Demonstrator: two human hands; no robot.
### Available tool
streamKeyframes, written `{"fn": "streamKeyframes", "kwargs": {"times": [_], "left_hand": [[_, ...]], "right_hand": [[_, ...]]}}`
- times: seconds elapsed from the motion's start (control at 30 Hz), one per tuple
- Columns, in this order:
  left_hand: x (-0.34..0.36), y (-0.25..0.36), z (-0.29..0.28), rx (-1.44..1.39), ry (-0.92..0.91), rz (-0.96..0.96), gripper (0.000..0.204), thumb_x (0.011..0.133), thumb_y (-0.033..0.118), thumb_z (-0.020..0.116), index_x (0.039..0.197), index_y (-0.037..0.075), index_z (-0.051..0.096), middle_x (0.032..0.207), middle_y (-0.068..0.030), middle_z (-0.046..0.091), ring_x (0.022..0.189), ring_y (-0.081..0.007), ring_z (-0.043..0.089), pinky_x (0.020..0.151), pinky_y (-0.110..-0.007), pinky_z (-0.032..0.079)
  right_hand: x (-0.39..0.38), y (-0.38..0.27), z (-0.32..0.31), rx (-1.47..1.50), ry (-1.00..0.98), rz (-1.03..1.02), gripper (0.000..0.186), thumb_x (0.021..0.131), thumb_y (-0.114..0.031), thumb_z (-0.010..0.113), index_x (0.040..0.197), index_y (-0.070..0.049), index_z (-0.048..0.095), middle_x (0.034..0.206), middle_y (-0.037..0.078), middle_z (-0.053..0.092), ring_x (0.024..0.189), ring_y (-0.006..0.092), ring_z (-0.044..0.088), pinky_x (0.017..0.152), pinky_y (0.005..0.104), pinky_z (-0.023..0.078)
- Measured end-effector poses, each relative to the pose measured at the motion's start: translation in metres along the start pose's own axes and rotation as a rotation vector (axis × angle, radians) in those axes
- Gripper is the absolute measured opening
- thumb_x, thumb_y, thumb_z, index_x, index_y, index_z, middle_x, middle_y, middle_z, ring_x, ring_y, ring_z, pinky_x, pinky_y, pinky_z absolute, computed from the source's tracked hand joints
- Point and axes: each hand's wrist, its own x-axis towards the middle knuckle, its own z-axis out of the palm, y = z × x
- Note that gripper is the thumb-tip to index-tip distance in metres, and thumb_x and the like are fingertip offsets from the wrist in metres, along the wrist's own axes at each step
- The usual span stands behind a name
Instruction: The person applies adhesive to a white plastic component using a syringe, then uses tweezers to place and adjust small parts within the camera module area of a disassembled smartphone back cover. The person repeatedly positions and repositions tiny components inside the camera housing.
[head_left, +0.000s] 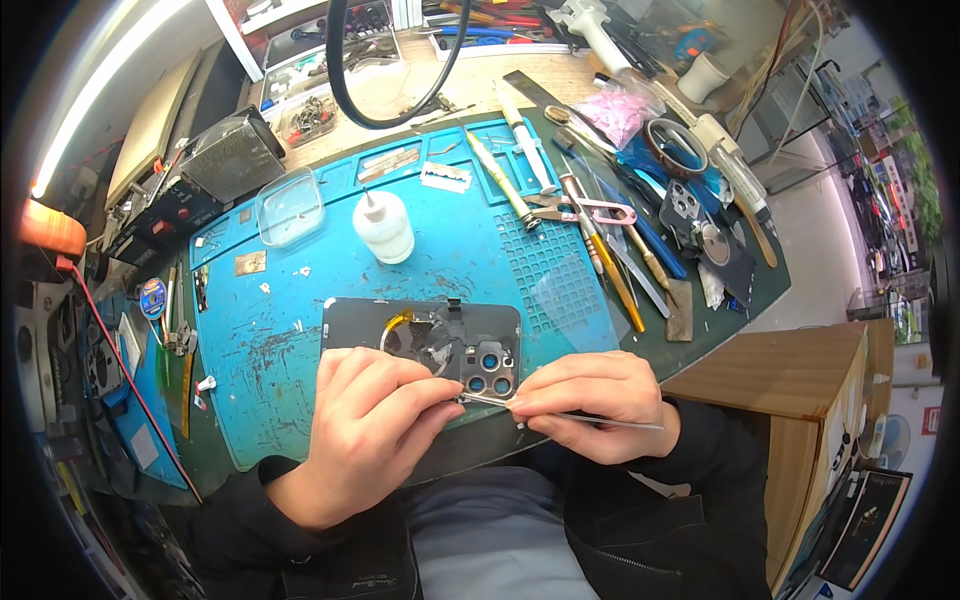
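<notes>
Holding a pair of thin metal tweezers (560, 412), the right hand (600, 405) pinches them near the front, their long axis running nearly level from right to left so the tips end at the lower edge of the phone back housing (420, 335), just below its camera block (488, 368). The left hand (375, 425) lies on the housing's near left corner, fingers curled and pressing it down — thumb and forefinger meet the tweezer tips, though whether they also pinch some small part there is too fine to tell. Both hands are equally close to the camera block, the right one coming in from its right side. The housing lies flat with its long axis left to right on a blue silicone work mat (290, 330). Beyond the housing stands a small white squeeze bottle (383, 226), with a clear plastic dish (290, 205) to its left. Right of the housing lies a row of hand tools (610, 250) — drivers, spudgers, pink-handled scissors.
</notes>
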Motion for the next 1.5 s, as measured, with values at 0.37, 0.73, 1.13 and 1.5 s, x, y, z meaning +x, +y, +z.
{"fn": "streamKeyframes", "kwargs": {"times": [0.37, 0.73, 1.13, 1.5], "left_hand": [[-0.0010, -0.0013, 0.0004, -0.016, -0.007, 0.001, 0.024, 0.078, 0.013, 0.089, 0.100, 0.011, 0.078, 0.093, 0.0001, 0.071, 0.085, -0.0208, 0.064, 0.083, -0.037, 0.044], [-0.0011, -0.0011, 0.0020, -0.032, -0.012, -0.008, 0.027, 0.075, 0.015, 0.091, 0.099, 0.012, 0.078, 0.093, 0.0009, 0.071, 0.083, -0.0213, 0.061, 0.081, -0.037, 0.042], [-0.0010, -0.0006, 0.0026, -0.041, -0.022, -0.014, 0.031, 0.073, 0.014, 0.092, 0.100, 0.012, 0.078, 0.093, 0.0005, 0.071, 0.084, -0.0224, 0.059, 0.082, -0.037, 0.041], [-0.0001, -0.0004, 0.0003, -0.020, -0.044, -0.002, 0.029, 0.076, 0.017, 0.091, 0.101, 0.012, 0.077, 0.096, 0.0000, 0.070, 0.087, -0.0214, 0.063, 0.082, -0.038, 0.043]], "right_hand": [[-0.0002, -0.0008, 0.0012, -0.004, -0.003, 0.009, 0.024, 0.086, 0.000, 0.083, 0.110, -0.001, 0.079, 0.099, 0.014, 0.077, 0.081, 0.0282, 0.076, 0.068, 0.0344, 0.060], [0.0010, -0.0004, 0.0016, 0.028, -0.015, 0.001, 0.024, 0.087, 0.001, 0.083, 0.111, -0.001, 0.078, 0.100, 0.014, 0.078, 0.083, 0.0288, 0.076, 0.069, 0.0348, 0.060], [0.0011, 0.0004, 0.0028, 0.022, -0.016, -0.016, 0.024, 0.087, 0.000, 0.082, 0.111, 0.000, 0.078, 0.100, 0.015, 0.077, 0.082, 0.0296, 0.076, 0.068, 0.0351, 0.061], [0.0011, 0.0014, 0.0039, 0.021, -0.012, -0.024, 0.025, 0.087, 0.001, 0.083, 0.112, 0.000, 0.078, 0.100, 0.015, 0.077, 0.081, 0.0294, 0.077, 0.067, 0.0346, 0.061]]}}
